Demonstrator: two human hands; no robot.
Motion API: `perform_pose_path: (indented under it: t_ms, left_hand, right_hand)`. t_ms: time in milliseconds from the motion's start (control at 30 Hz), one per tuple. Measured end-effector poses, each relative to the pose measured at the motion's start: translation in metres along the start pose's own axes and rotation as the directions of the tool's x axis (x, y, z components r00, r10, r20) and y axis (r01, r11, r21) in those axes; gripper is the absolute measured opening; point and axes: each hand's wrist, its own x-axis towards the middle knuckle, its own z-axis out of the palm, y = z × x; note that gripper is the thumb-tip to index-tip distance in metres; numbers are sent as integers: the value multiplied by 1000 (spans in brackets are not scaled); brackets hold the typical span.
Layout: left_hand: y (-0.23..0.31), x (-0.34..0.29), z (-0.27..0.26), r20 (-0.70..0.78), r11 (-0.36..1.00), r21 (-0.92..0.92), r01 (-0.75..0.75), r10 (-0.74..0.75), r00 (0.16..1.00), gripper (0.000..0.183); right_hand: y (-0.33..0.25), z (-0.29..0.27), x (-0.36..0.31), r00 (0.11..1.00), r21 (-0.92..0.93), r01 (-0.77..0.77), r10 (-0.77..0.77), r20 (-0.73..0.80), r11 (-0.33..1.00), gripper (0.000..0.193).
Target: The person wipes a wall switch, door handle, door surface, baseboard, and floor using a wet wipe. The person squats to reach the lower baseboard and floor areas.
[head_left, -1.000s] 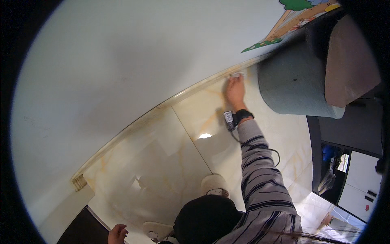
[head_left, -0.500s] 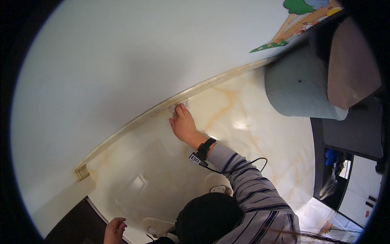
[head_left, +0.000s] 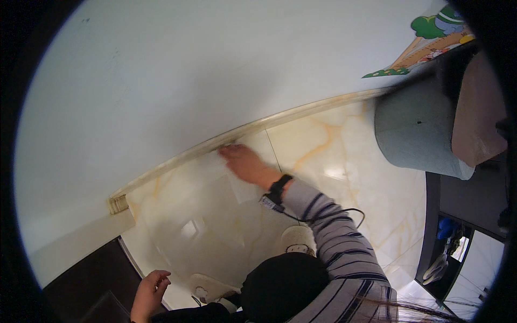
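Observation:
My right hand reaches down to the foot of the wall, its fingers blurred by motion and pressed against the cream marbled baseboard. A white wipe lies under those fingers in the earlier frame; now they almost wholly hide it. My left hand hangs low at the left, fingers loosely bent and apart, with nothing in it. Around my right wrist is a black strap with a small device and a cable.
Glossy marbled floor tiles lie below the wall. A grey-blue round stool or bin and dark cabinet stand right. A dark brown panel is at lower left. My slippers and dark-clad knee are beneath me.
My right hand has slid a little left along the baseboard. The view has shifted, so the stool and wall sticker appear farther right. My left hand stays low and free.

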Motion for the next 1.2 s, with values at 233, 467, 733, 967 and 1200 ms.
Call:
perform_pose_path:
  t_ms: [233,467,733,967,1200]
  left_hand:
    - [-6,0,-2,21,999,32,35,-35,999,23]
    - [4,-7,-10,17,996,60,-72,71,997,22]
    - [-11,-30,-15,-18,988,43,-147,148,989,21]
    - [-30,-70,-8,-32,996,-90,5,-8,999,21]
    - [-63,-119,7,-66,963,-242,120,-140,988,23]
  right_hand:
    - [114,-86,-88,942,-119,-280,248,-226,953,35]
    - [208,-137,-152,654,-332,-753,706,-274,569,40]
    - [115,-77,-98,648,47,-702,665,-371,711,47]
    - [-14,-5,2,991,137,-133,136,-16,982,33]
    - [-118,81,112,928,178,207,-251,277,962,46]
